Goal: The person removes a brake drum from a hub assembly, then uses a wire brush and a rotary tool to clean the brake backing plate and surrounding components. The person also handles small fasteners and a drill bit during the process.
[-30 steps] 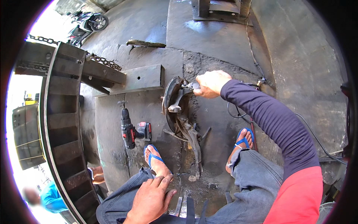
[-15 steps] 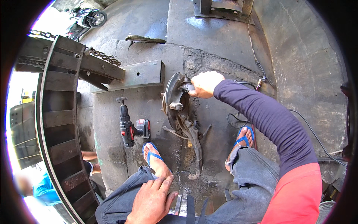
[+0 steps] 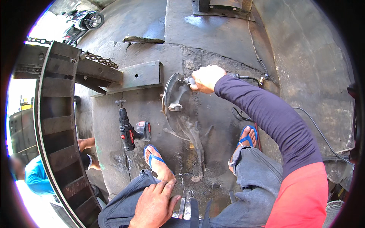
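My right hand is closed round a small grey hose-fed tool that looks like an air blow gun. Its tip points left at a wheel hub assembly with a round plate, studs and a long curved arm, standing on the floor between my feet. Pale haze blurs the hub's lower part and arm. Fingers mostly hide the tool's body. On my left knee my left hand lies flat, fingers stretched out and holding nothing.
A cordless drill stands left of the hub. Behind it lies a steel beam; a ladder-like metal ramp rises at left, with a person in blue beyond. A black hose runs right. A motorcycle is far left.
Haze has appeared over the hub and its arm. My right hand has shifted slightly up and left with the tool. My left hand stays on the knee.
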Available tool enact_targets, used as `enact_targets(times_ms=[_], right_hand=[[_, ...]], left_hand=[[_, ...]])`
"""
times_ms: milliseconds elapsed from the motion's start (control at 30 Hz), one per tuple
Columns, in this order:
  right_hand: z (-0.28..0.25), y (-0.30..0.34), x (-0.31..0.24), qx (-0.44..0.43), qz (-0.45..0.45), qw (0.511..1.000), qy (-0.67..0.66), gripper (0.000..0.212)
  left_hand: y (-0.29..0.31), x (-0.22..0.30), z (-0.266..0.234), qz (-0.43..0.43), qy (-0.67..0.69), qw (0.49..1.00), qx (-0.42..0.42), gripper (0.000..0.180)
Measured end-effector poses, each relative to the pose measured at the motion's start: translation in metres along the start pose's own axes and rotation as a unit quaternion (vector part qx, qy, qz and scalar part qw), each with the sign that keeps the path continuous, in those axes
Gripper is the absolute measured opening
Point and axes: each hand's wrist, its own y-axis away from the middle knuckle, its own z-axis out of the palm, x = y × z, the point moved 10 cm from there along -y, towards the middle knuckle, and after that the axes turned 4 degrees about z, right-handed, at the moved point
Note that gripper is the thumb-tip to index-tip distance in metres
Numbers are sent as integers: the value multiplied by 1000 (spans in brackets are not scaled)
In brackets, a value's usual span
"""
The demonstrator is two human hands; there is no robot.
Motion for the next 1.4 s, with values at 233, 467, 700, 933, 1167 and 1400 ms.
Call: enact_targets(times_ms=[233,467,700,933,1167,1400], right_hand=[[-4,-1,5,12,-2,1000,-18,36],[-9,-10,5,21,-14,1000,-5,36],[-12,-14,8,42,-27,999,18,33],[-9,-15,4,42,-41,997,52,31],[-6,-10,-4,49,-52,994,78,27],[-8,6,-24,62,-99,990,72,26]], left_hand=[[-4,3,0,-2,-2,1000,0,51],[-9,3,2,-15,-8,1000,-7,51],[-11,6,3,-7,-12,1000,-11,52],[-13,6,4,-2,-6,1000,-8,52],[-12,4,6,-11,-8,1000,-19,52],[-13,6,5,-3,-8,1000,-16,51]])
